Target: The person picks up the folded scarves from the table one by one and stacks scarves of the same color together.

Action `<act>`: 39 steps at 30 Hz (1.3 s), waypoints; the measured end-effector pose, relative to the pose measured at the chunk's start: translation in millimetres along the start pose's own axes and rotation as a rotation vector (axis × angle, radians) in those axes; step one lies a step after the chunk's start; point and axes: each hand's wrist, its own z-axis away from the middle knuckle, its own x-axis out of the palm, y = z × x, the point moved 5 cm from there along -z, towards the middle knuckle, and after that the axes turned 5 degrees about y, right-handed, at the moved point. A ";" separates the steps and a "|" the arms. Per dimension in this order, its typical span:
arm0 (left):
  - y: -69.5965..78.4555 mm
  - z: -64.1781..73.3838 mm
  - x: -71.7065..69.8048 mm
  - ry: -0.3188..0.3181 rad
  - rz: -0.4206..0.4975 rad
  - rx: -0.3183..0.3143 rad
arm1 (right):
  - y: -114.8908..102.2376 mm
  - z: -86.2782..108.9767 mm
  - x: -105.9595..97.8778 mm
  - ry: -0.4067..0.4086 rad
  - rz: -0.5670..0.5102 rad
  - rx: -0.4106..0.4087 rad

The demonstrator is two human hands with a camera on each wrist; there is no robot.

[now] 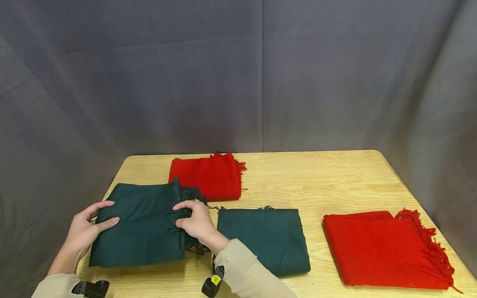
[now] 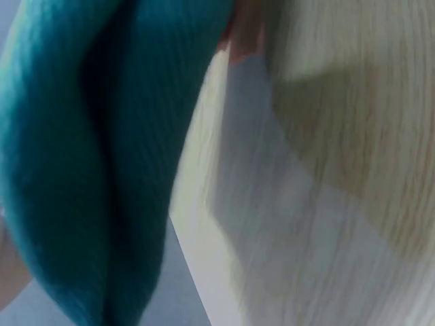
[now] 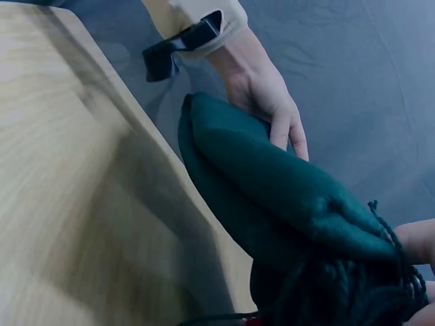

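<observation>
A folded dark green scarf [image 1: 139, 231] with fringe on its right end is held between both hands at the left of the table. My left hand [image 1: 83, 229] grips its left edge, thumb and index finger over the top. At the fringed end, my right hand [image 1: 199, 223] holds the scarf with thumb and fingers on the upper side; the rest of its grip is hidden. In the right wrist view the folded layers [image 3: 262, 180] are raised above the tabletop, which carries their shadow. The left wrist view shows the fold [image 2: 51, 176] close up.
Just right of the held scarf lies a second folded green scarf [image 1: 266, 240]. Behind it, a folded red scarf [image 1: 205, 176] lies near the far edge. Another red scarf [image 1: 387, 252] with fringe occupies the right side of the wooden table [image 1: 316, 178]. Grey cloth [image 1: 208, 82] hangs behind.
</observation>
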 end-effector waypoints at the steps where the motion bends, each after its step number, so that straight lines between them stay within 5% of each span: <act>1: 1.4 -0.2 1.0 -0.005 0.004 -0.001 | -1.0 -1.3 -2.5 -0.006 0.005 -0.002; 11: -0.7 -11.1 14.8 -0.052 0.163 0.087 | -7.4 -8.0 -28.1 -0.063 0.012 -0.025; 16: 3.1 -12.4 19.8 -0.051 0.162 0.154 | -15.0 -9.8 -41.3 -0.081 0.029 -0.046; 21: 4.2 -15.2 28.3 -0.053 0.239 0.158 | -23.0 -10.9 -55.8 -0.090 0.052 -0.065; 31: 53.6 2.0 36.0 -0.067 0.255 0.179 | -31.6 -11.0 -76.7 -0.140 0.071 -0.067; 39: 66.2 2.5 38.2 -0.054 0.262 0.209 | -35.0 -9.5 -90.3 -0.176 0.031 -0.102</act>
